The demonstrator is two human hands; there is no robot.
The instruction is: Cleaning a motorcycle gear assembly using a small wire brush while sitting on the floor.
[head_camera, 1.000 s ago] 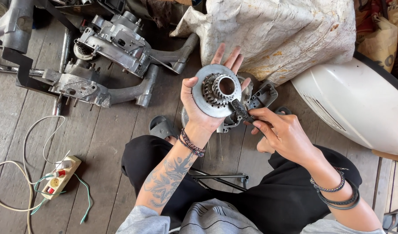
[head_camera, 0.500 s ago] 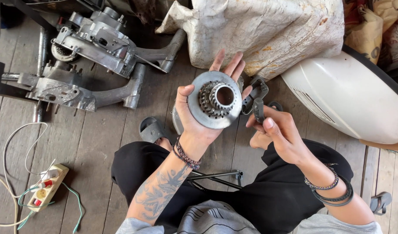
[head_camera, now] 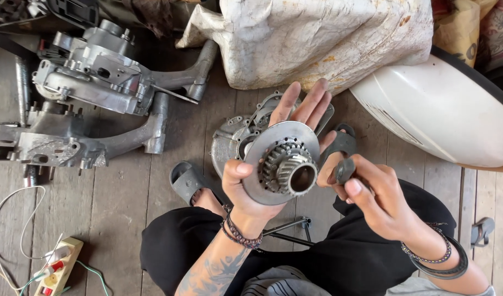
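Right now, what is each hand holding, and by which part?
The left hand holds a round metal disc with a toothed gear hub by its rim, thumb in front, fingers behind. The right hand pinches a small dark part between thumb and fingertips.

Two grey cast-metal engine casings (head_camera: pixel 92 77) (head_camera: pixel 70 140) lie side by side on the wooden plank floor (head_camera: pixel 120 219), upper left. A lumpy white sack (head_camera: pixel 322 38) sits top centre, its surface stained. A white curved body panel (head_camera: pixel 443 115) lies at right. A grey sandal (head_camera: pixel 187 182) rests mid-floor. A cream power strip (head_camera: pixel 57 269) (white cable attached) occupies the lower left corner.
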